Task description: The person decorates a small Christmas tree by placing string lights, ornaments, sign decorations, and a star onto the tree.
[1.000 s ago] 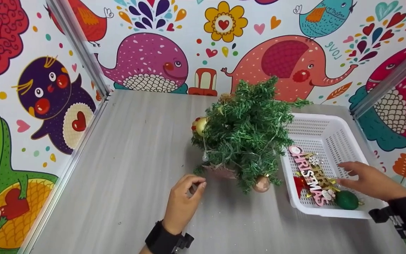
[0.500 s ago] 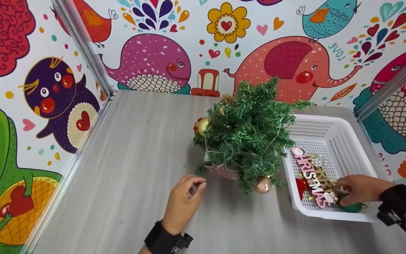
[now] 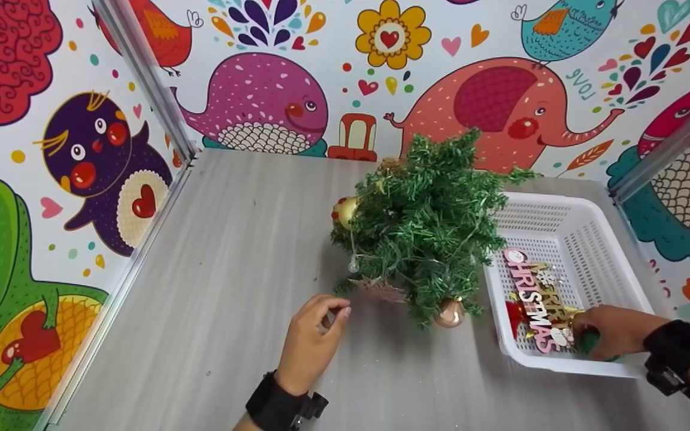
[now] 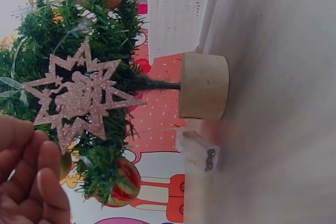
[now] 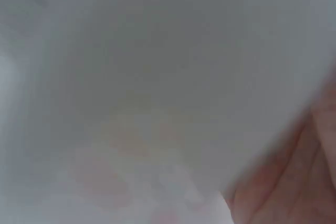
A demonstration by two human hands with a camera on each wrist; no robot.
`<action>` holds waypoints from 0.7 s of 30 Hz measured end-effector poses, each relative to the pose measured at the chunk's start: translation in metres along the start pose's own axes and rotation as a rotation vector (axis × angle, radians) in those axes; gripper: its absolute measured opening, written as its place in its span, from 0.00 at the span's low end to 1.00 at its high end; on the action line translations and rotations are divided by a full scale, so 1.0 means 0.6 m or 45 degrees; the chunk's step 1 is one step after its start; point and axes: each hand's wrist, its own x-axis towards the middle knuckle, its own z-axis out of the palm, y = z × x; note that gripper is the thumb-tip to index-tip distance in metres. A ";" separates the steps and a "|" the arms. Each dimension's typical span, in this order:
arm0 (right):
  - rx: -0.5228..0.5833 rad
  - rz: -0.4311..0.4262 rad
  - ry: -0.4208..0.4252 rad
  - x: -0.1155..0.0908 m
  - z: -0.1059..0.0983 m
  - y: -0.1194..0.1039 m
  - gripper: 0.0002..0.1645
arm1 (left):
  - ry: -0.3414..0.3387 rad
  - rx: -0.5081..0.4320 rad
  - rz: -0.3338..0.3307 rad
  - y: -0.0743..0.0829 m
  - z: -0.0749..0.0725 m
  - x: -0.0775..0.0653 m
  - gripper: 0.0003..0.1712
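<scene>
In the head view, a small green Christmas tree [image 3: 435, 221] stands mid-table on a round wooden base [image 4: 205, 86]. My left hand [image 3: 315, 341] stays in front of it, fingers loosely curled and holding nothing. Near those fingers, a pink glitter star [image 4: 79, 98] hangs from the branches. My right hand [image 3: 620, 329] reaches into the white basket [image 3: 566, 364], its fingers curled round a green ball ornament [image 3: 587, 341] that they partly cover. Beside it lies a pink "Christmas" sign [image 3: 527, 305]. The right wrist view is mostly blocked by a blurred pale surface.
A rose-gold ball [image 3: 450, 312] and a yellow-and-red ball [image 3: 347, 212] hang on the tree. Something red [image 3: 514, 317] lies at the basket's left side. Printed wall panels [image 3: 261, 102] enclose the table at the back and sides.
My right hand has come down and left into the basket and closed its fingers round the green ball. The left hand has kept its place. The head view has shifted slightly.
</scene>
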 end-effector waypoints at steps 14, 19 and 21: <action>-0.099 -0.027 0.232 -0.010 0.006 -0.001 0.23 | -0.027 -0.004 -0.007 -0.003 0.007 -0.006 0.06; -0.074 -0.045 0.306 -0.028 -0.018 -0.023 0.23 | -0.047 -0.009 -0.043 -0.002 0.006 -0.008 0.07; -0.061 -0.063 0.371 -0.036 -0.032 -0.044 0.23 | -0.047 -0.014 -0.042 -0.002 0.006 -0.008 0.06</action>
